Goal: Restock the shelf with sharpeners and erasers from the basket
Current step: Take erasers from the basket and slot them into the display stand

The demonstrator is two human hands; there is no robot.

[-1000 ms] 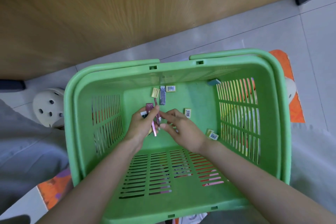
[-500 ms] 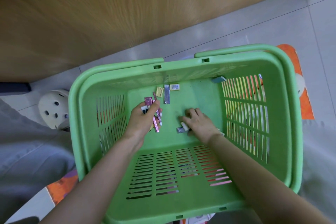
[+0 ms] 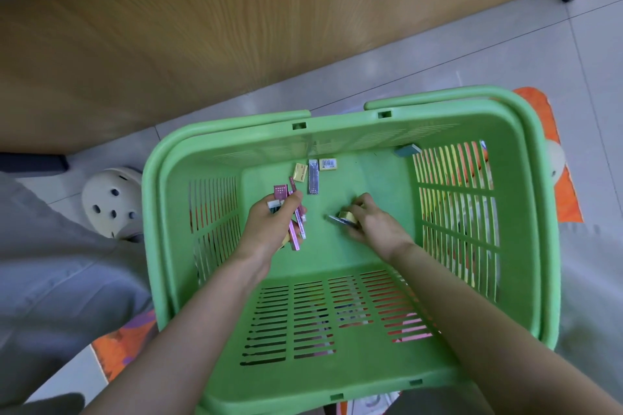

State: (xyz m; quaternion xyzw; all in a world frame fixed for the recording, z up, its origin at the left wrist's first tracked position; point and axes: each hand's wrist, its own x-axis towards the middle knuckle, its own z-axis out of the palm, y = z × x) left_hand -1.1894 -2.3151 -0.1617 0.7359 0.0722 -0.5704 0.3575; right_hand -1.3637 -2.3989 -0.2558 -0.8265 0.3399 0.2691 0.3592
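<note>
- left hand (image 3: 269, 229), centre of basket (image 3: 337, 131) floor: fingers curled round pink packets (image 3: 298, 224)
- right hand (image 3: 374, 224), just beside: pinches yellow eraser (image 3: 347, 215)
- grey packet (image 3: 313, 176): floor's far edge

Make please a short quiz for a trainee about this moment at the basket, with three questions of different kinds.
1. True or false: the left hand grips several pink packs.
2. Where does the teal block lie? A) in the far right corner of the green basket B) in the left hand C) outside the basket
3. Fill in: the small yellow item is pinched by the ____ hand.
Key: 1 true; 2 A; 3 right hand.
</note>
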